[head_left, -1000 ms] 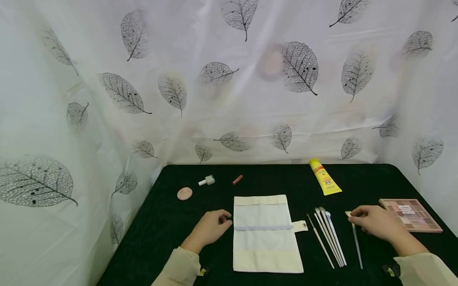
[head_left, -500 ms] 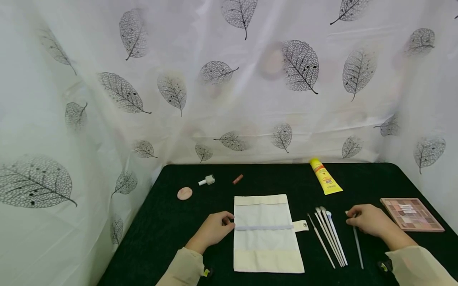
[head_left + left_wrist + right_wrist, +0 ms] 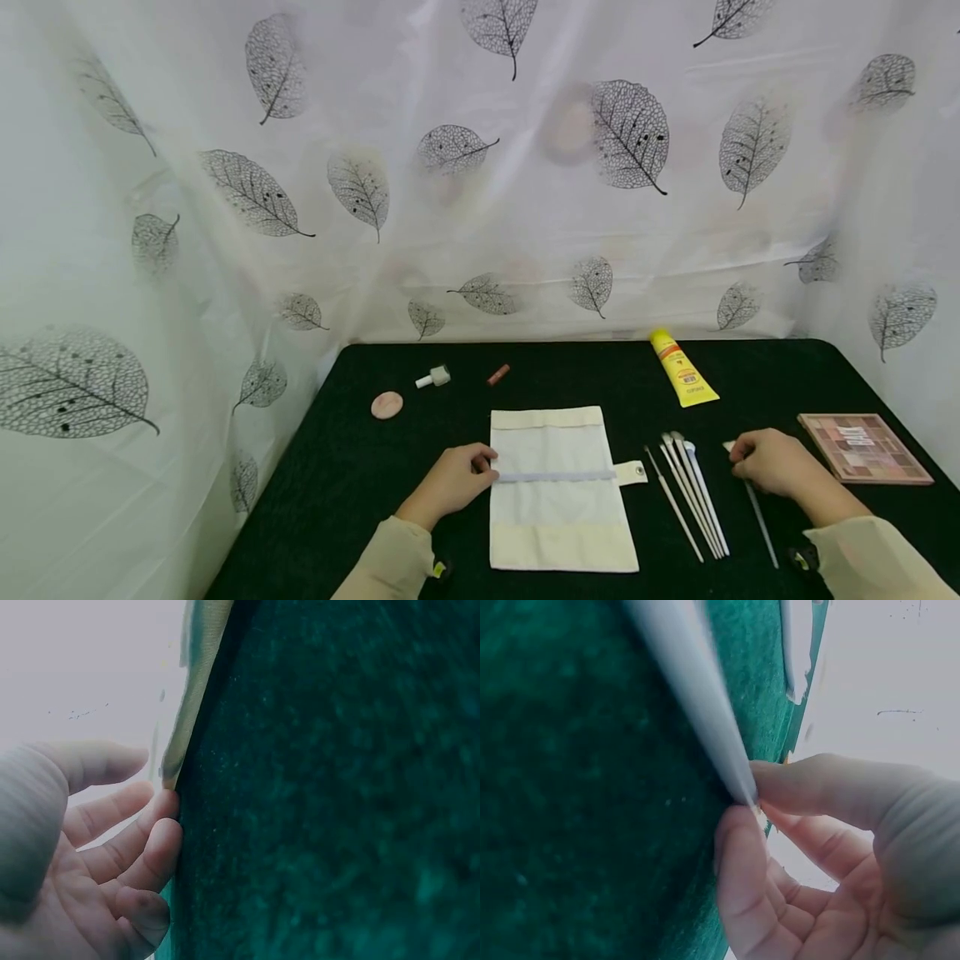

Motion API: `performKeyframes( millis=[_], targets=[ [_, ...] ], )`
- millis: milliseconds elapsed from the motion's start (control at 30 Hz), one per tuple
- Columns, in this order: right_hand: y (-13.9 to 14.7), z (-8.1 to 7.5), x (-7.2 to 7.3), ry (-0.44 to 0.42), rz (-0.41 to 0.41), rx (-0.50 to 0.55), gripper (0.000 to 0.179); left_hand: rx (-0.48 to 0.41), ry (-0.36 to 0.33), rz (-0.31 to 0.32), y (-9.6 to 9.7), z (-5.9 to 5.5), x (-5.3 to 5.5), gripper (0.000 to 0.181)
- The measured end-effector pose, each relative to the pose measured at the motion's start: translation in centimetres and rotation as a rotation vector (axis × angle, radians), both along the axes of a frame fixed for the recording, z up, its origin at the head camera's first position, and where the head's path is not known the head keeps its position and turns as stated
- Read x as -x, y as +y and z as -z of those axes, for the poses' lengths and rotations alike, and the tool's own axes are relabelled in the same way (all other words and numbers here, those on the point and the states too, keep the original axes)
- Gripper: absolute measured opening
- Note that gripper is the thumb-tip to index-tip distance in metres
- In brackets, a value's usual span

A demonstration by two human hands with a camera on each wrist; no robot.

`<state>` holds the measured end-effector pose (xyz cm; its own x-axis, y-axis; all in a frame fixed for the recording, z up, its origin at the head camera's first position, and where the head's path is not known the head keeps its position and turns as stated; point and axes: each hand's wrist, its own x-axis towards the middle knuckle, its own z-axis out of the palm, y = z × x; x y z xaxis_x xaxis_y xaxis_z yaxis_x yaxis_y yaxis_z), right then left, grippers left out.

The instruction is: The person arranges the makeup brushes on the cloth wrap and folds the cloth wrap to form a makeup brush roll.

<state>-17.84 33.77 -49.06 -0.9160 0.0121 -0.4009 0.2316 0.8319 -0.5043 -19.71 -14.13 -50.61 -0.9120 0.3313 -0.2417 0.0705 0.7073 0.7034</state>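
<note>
A cream cloth brush roll (image 3: 562,487) lies unfolded on the dark green table, its snap strap (image 3: 630,473) sticking out to the right. At its left edge is my left hand (image 3: 455,483), fingertips touching the cloth edge (image 3: 196,690), with a gap between thumb and fingers in the left wrist view. My right hand (image 3: 776,462) pinches a makeup brush (image 3: 763,523) near its pale bristle end between thumb and fingers. The pale handle (image 3: 694,682) slants away from the fingertips in the right wrist view. Several more makeup brushes (image 3: 693,498) lie side by side between the roll and my right hand.
A yellow tube (image 3: 684,371) lies at the back right, and an eyeshadow palette (image 3: 866,448) right of my right hand. Back left are a round pink puff (image 3: 387,406), a small bottle with a white cap (image 3: 433,377) and a reddish-brown stick (image 3: 498,374). Leaf-print curtains surround the table.
My left hand has moved slightly right to the roll's left edge. In my right hand, the brush's handle end has swung to the right.
</note>
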Motion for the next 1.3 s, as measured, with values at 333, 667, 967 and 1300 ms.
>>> performKeyframes(
  millis=[333,667,967,1300],
  targets=[
    [0.5,-0.3,-0.2,-0.019,0.017,0.054,0.017,-0.024,-0.02,0.016,0.1,0.1,0.1,0.027],
    [1.0,-0.8,-0.2,-0.011,0.061,0.169,0.028,0.008,-0.024,0.041,0.1,0.0,0.1,0.018],
    [1.2,-0.8,-0.2,-0.005,0.128,0.259,0.037,0.006,-0.042,0.055,-0.1,0.1,0.2,0.017],
    [1.1,-2.1,0.2,0.073,0.144,0.289,0.039,-0.013,-0.083,0.073,-0.4,-0.3,0.3,0.018]
  ],
)
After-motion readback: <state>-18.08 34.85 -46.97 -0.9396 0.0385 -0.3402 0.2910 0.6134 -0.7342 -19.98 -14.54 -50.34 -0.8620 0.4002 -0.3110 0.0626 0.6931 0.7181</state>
